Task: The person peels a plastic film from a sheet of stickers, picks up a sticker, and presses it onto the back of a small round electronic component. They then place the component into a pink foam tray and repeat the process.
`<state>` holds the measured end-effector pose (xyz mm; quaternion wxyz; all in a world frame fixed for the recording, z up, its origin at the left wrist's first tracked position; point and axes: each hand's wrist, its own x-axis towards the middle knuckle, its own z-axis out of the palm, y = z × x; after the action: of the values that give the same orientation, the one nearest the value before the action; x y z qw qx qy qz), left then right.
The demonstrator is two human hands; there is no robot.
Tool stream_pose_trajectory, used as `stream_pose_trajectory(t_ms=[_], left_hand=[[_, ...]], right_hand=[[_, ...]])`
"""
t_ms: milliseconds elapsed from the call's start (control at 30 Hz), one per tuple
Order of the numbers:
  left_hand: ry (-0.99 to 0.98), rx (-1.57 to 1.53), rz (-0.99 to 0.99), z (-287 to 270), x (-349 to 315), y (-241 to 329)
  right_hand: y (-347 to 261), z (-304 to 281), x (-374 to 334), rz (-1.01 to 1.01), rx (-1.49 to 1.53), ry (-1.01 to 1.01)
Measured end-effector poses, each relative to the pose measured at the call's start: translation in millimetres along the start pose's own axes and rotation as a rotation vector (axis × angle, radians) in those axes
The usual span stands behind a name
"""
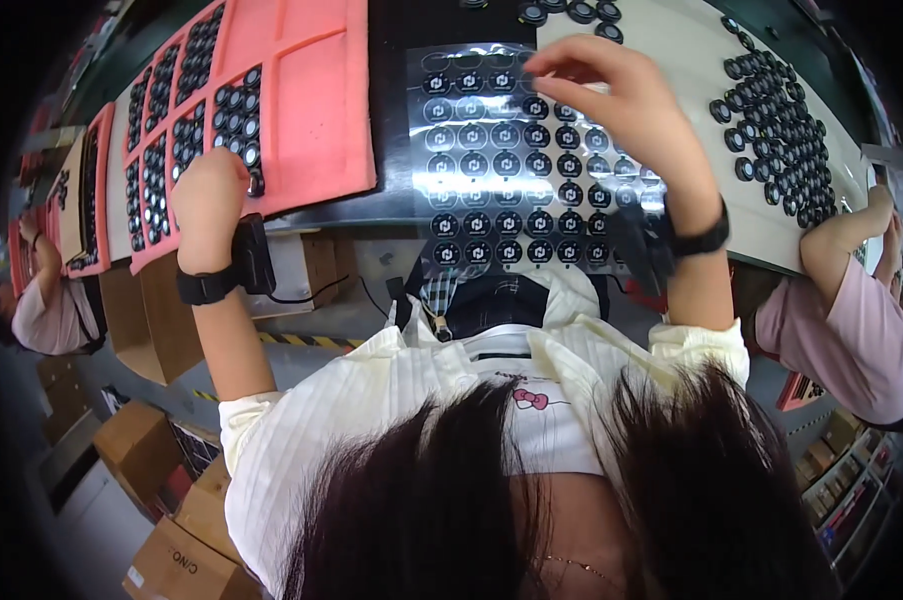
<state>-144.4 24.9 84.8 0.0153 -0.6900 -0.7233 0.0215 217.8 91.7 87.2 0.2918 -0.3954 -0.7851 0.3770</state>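
My left hand (209, 198) is over the pink foam tray (323, 120), with its fingers curled closed. At its thumb side shows a small round black piece (256, 183) with a pale centre, seemingly between the fingers. Under my right hand (611, 100) lies a clear sheet of round black stickers (506, 163) with white marks. Thumb and forefinger of that hand come together in a pinch at the sheet's far rows; anything between the tips is too small to make out. Part of the sheet's right side is hidden by my wrist.
Several round black pieces (236, 110) fill the tray's left compartments. Many more lie loose on a pale board (691, 110) at the right. Co-workers' arms (841, 235) reach in at both sides. Cardboard boxes (146, 450) stand on the floor at the left.
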Motion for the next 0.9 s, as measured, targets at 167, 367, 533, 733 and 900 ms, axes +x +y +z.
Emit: stream_pose_trajectory(t_ms=[167, 367, 533, 733, 900], left_hand=[[0.119, -0.062, 0.333, -29.9, 45.9, 82.5], [-0.003, -0.037, 0.442, -2.8, 126.7, 154.1], [-0.25, -0.037, 0.492, 19.3, 150.1, 155.9], [-0.221, -0.18, 0.446, 27.2, 147.1, 150.1], [-0.181, -0.318, 0.553, 31.9, 152.6, 141.8]], right_hand=[[56.2, 24.8, 44.9, 0.095, -0.198, -0.048], [67.9, 36.3, 54.2, 0.197, -0.188, -0.063], [62.5, 36.7, 54.9, 0.232, -0.281, -0.072], [67.0, 12.6, 62.1, 0.081, 0.444, -0.494], [67.8, 24.9, 56.8, 0.127, 0.648, -0.243]])
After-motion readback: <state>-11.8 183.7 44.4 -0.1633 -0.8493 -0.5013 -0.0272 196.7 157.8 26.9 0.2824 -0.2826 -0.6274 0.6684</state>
